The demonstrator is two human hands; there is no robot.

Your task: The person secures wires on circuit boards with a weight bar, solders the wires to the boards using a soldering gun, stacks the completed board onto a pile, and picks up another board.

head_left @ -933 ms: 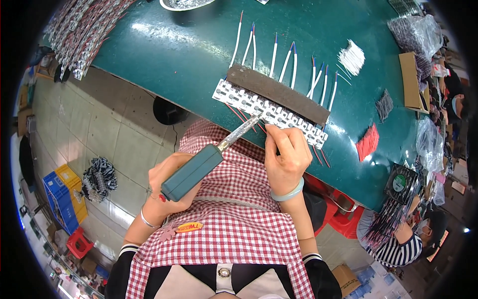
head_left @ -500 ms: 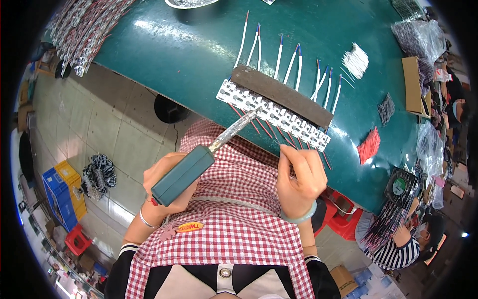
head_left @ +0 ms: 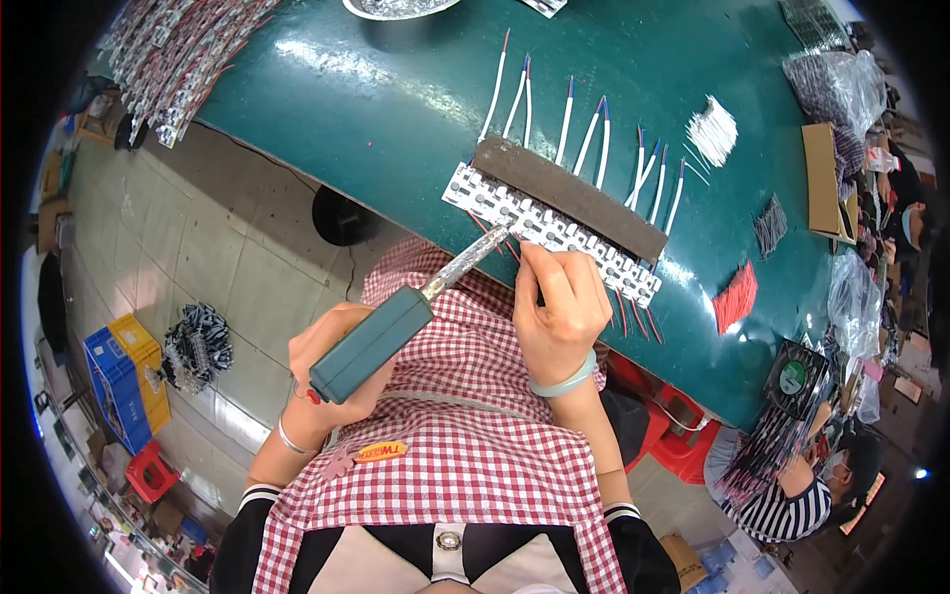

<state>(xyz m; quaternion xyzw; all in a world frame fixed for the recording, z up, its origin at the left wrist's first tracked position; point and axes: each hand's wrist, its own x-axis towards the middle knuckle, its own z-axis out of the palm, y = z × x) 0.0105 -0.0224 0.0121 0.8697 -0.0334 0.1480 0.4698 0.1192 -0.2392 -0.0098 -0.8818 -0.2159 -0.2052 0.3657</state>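
My left hand (head_left: 332, 356) is wrapped round the green handle of a soldering iron (head_left: 371, 345). Its silvery barrel reaches up to the near edge of a white strip of small circuit boards (head_left: 554, 234). My right hand (head_left: 562, 307) is closed in a pinch just right of the iron's tip, at the strip's near edge. A thin wire seems to be between thumb and forefinger, mostly hidden by them. Along the strip's far side lies a long dark brown bar (head_left: 569, 196). White-sleeved wires (head_left: 566, 124) stick out beyond the bar, and short red wires (head_left: 638, 319) hang off the near side.
On the green table (head_left: 386, 129) lie piles of white sleeves (head_left: 712, 133), grey pieces (head_left: 770, 226) and red wires (head_left: 735, 297). Wired boards (head_left: 183, 59) are heaped far left, near a silvery dish (head_left: 401, 8). A small fan (head_left: 795, 378) and a co-worker (head_left: 792, 505) are at right.
My right hand has moved left and up, from the hanging wires to the strip's edge beside the iron's tip. The iron stays at the strip. The whole view has shifted slightly.
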